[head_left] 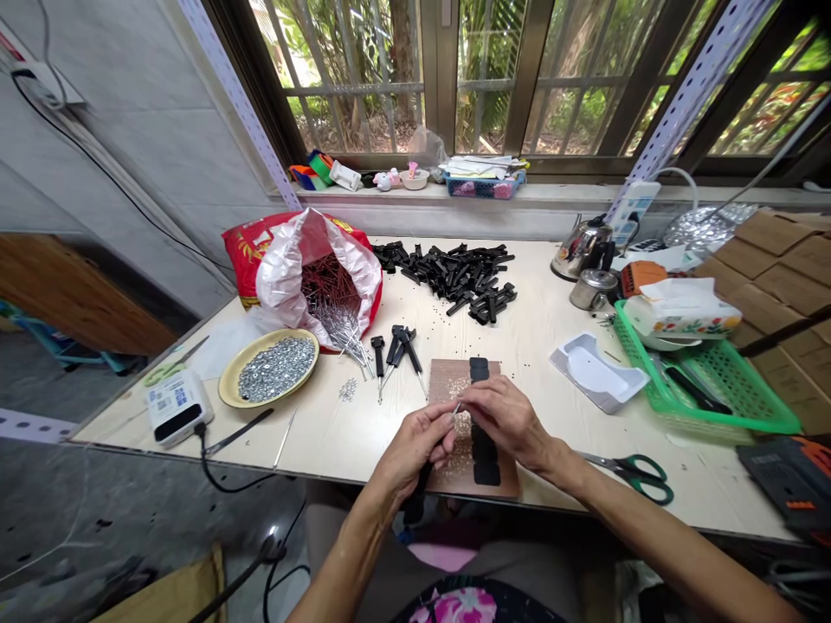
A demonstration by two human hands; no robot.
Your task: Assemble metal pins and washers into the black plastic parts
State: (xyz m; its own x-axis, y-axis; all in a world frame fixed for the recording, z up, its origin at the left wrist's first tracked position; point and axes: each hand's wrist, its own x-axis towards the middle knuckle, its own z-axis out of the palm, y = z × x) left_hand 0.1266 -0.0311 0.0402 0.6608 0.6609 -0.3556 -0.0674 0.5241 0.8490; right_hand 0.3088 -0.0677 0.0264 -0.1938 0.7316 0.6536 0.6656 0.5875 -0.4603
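My left hand is closed round a black-handled piece with a thin metal rod, its black end showing below the fingers. At the rod's tip, the fingers of my right hand are pinched together; whatever they grip is too small to make out. Beneath both hands lies a brown board sprinkled with tiny pale bits, and a strip of black pads runs along it. Similar black pieces with metal rods rest left of the board. A few small metal parts lie near them.
A yellow bowl of small metal parts stands left, before a red bag holding long metal rods. Black parts are heaped at the back. Right are green-handled scissors, a white tray, a green basket and a kettle.
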